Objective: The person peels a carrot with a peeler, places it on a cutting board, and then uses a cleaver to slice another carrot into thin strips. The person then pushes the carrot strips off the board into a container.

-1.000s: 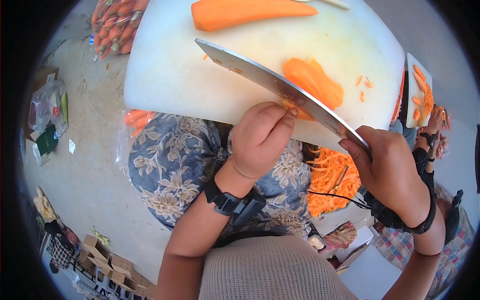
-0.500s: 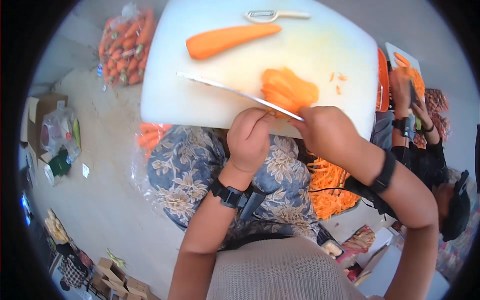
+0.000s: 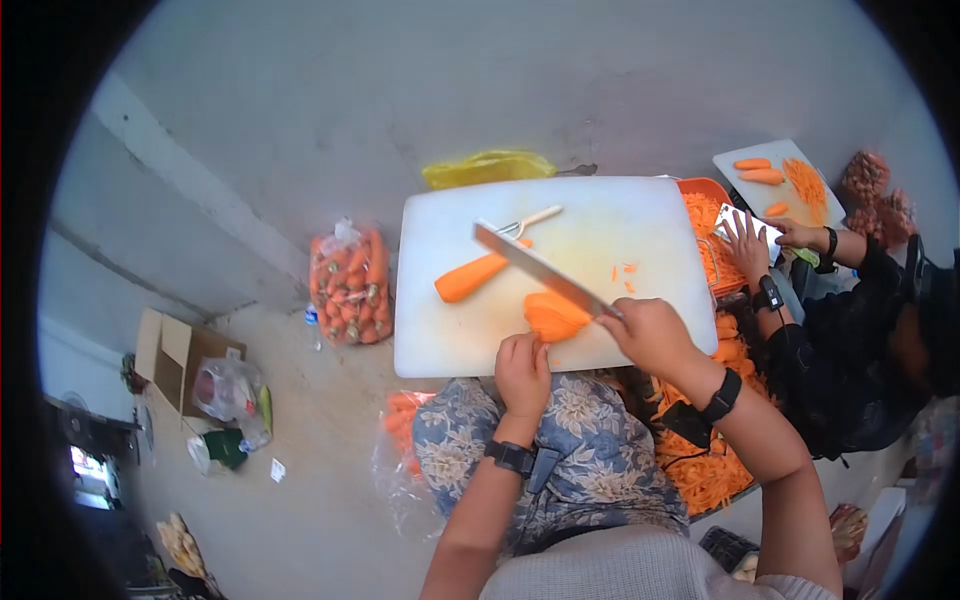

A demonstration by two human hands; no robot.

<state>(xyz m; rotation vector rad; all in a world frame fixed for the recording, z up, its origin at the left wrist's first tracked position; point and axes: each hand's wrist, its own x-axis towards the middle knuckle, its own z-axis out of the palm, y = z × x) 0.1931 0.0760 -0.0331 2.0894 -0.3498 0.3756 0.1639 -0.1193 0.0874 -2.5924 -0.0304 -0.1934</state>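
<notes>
My right hand (image 3: 655, 340) grips a knife (image 3: 545, 272), its long blade raised and slanting to the upper left over the white cutting board (image 3: 450, 345). Below the blade lies a fanned stack of carrot slices (image 3: 553, 315). My left hand (image 3: 523, 375) is at the board's near edge, fingers closed and their tips on the near end of the stack. A peeled whole carrot (image 3: 465, 279) lies left of the slices, partly covered by the blade. Beyond it rests a peeler (image 3: 538, 217) with a pale handle.
A bag of carrots (image 3: 350, 285) stands left of the board. At right are an orange basket (image 3: 707, 187) of shredded carrot and more carrot strips (image 3: 705, 480). A co-worker's hands (image 3: 750, 245) are beside another board (image 3: 740, 150). A cardboard box (image 3: 180, 355) sits far left.
The view has shifted, showing more wall beyond the board. The knife has lifted and turned, its blade now crossing over the whole carrot. My left hand stays by the slices.
</notes>
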